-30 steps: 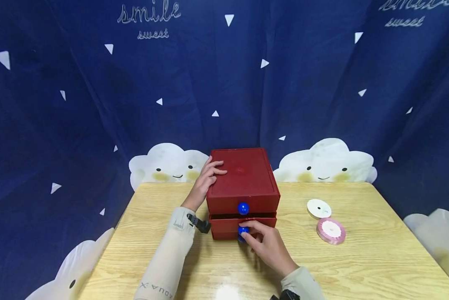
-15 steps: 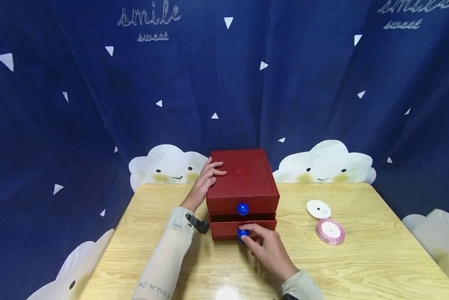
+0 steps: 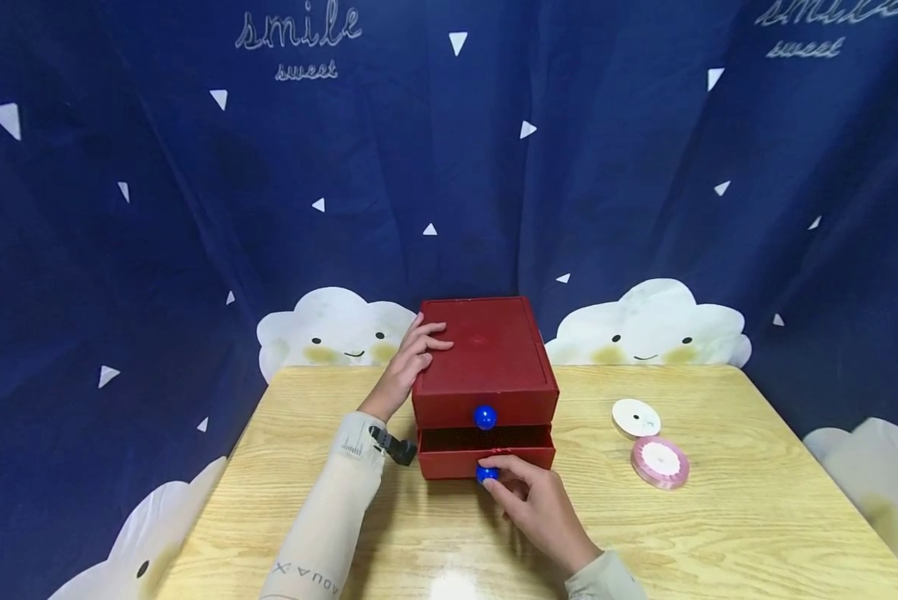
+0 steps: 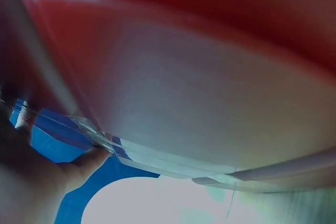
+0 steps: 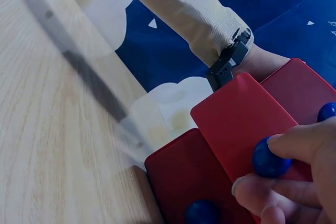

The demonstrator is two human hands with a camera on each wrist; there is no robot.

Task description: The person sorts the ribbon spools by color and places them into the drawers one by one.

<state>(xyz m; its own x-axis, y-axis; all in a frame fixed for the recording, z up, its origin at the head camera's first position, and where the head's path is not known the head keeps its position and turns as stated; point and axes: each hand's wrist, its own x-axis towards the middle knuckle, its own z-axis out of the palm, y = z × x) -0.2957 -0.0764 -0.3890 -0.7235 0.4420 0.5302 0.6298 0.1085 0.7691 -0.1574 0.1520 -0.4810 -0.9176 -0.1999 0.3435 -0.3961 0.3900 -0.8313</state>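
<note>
A dark red drawer box (image 3: 479, 346) stands on the table with round blue knobs on its drawer fronts. Its middle drawer (image 5: 241, 121) sticks out past the top and bottom drawers, and the dark inside shows in the head view. My right hand (image 3: 534, 504) pinches the blue knob (image 5: 270, 158) of that drawer between thumb and fingers. The top drawer's knob (image 3: 485, 417) is untouched, and the bottom knob (image 5: 202, 212) shows only in the right wrist view. My left hand (image 3: 407, 367) rests on the box's left edge, fingers spread over the top.
To the right of the box lie a white spool (image 3: 635, 417) and a pink ribbon roll (image 3: 659, 462) that touches it. The wooden table (image 3: 726, 525) backs onto a dark blue curtain (image 3: 388, 150) with white clouds and triangles.
The middle drawer has slid further out toward me with my right hand on its knob, and the gap above it has widened. My left hand stays on the box.
</note>
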